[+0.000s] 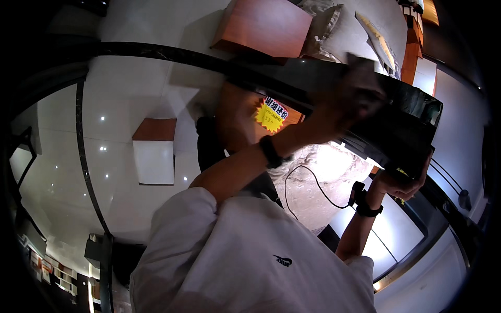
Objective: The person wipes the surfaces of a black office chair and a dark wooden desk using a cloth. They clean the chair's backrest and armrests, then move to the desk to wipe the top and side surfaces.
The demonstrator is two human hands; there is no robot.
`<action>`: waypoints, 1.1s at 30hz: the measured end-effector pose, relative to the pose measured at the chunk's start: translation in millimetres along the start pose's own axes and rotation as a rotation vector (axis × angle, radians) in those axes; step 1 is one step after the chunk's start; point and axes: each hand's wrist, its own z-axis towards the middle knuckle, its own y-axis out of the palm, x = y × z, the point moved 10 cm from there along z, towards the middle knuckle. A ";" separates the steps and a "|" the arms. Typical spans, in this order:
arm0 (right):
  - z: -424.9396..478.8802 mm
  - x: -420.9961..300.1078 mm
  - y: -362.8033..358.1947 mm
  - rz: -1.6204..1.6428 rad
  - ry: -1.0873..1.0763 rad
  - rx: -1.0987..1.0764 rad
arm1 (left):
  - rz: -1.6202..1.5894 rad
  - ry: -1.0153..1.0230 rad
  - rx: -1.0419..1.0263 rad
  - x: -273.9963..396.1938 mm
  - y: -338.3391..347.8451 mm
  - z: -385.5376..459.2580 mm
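A dark, glossy furniture top [395,125] stretches across the upper right of the head view. Over it is my left hand [360,96], strongly blurred; a dark patch shows at its fingers, and whether it holds anything cannot be made out. My right hand [405,187] grips the near right corner of the dark piece, fingers curled around the edge. Both wrists wear black bands, and a small black device [356,193] with a cable sits at the right one. Left of the left forearm, a yellow star-shaped tag [271,114] bearing writing lies on an orange-brown wooden surface.
A reddish-brown wooden box-shaped piece [266,27] stands beyond, with a cushion [375,39] to its right. A smaller white and brown block [153,156] stands on the pale tiled floor at left. Below the dark top is a brightly lit, wrinkled pale covering [313,187], crossed by the cable.
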 end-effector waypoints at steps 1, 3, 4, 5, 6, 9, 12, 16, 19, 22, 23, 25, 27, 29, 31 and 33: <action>-1.7 3.0 2.1 0.019 -0.010 -0.016 | -0.146 -0.042 0.006 17.3 -9.0 24.5; -3.6 7.5 2.2 0.015 0.018 -0.008 | -0.290 -0.066 0.055 42.1 -20.9 56.7; -4.5 9.4 2.9 0.012 0.033 -0.006 | -0.285 -0.050 0.092 46.9 -25.5 62.0; -3.8 9.6 2.0 0.005 0.051 -0.011 | -0.331 -0.140 0.033 41.4 -22.2 63.0; -5.0 8.2 -1.1 -0.019 0.076 -0.021 | -0.390 -0.237 -0.039 36.6 -21.8 59.7; -1.8 1.6 -1.9 -0.064 0.116 -0.016 | 0.074 -0.097 -0.218 -1.9 -5.5 15.7; -6.3 3.7 -1.2 -0.025 0.078 -0.007 | 0.434 0.026 -0.240 -39.9 -8.5 -24.3; -0.9 -6.1 5.8 -0.112 0.019 -0.039 | 0.169 -0.400 -0.285 -81.8 -21.8 -76.1; 3.4 -11.1 6.1 -0.098 0.047 -0.037 | 0.009 -0.620 -0.374 -42.4 -12.2 -120.7; 3.4 -8.3 3.2 -0.075 0.022 -0.043 | 0.112 -0.559 -0.426 -15.0 -10.6 -122.9; 2.8 -6.8 2.1 -0.063 0.016 -0.043 | 0.263 -0.438 -0.469 -15.3 -8.6 -113.6; 2.0 -5.1 0.9 -0.049 0.035 -0.036 | 0.394 -0.199 -0.427 -24.1 -4.5 -83.6; 2.8 -6.5 1.4 -0.043 0.037 -0.032 | 0.363 -0.001 -0.250 -34.4 -12.1 -37.8; 4.2 -8.8 3.4 -0.054 0.029 -0.025 | -0.200 -0.665 -0.348 -89.9 -8.9 -13.0; 5.2 -8.4 4.2 -0.030 0.048 -0.015 | -0.058 -0.510 -0.176 -78.0 -14.8 -9.7; 3.0 -5.3 4.6 -0.027 0.072 -0.007 | 0.049 -0.414 -0.160 -42.5 -12.6 -39.0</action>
